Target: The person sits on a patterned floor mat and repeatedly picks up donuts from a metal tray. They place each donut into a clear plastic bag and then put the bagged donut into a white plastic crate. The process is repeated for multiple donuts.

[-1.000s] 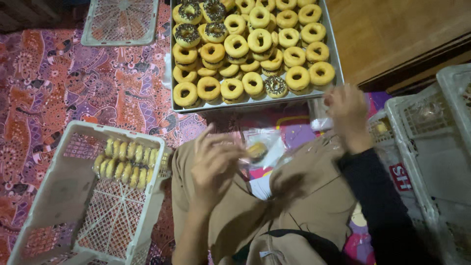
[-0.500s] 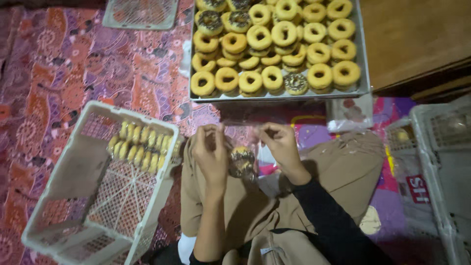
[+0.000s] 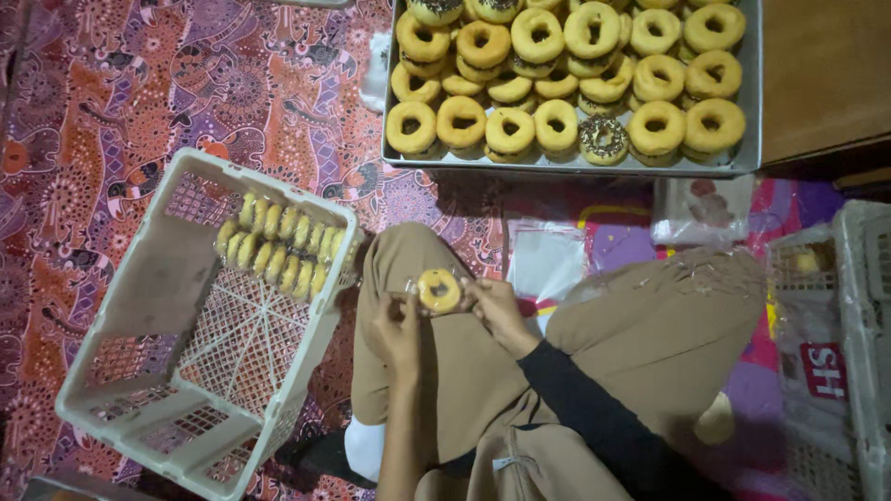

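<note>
Both hands meet over my lap and hold one yellow-glazed doughnut in a clear plastic wrapper (image 3: 438, 289). My left hand (image 3: 397, 327) grips its left side and my right hand (image 3: 495, 306) pinches its right side. A metal tray (image 3: 575, 165) full of several ring doughnuts (image 3: 461, 119) lies on the floor ahead of my knees. One of them (image 3: 604, 139) has dark sprinkles.
A white plastic crate (image 3: 200, 325) at my left holds rows of wrapped doughnuts (image 3: 275, 246) at its far end. Empty clear bags (image 3: 546, 260) lie between my knees and the tray. Another white crate (image 3: 858, 353) stands at the right. A patterned mat (image 3: 121, 102) covers the floor.
My right hand came back from the tray side to my lap. Both hands now hold the wrapped doughnut lower and closer to me; the view has shifted left.
</note>
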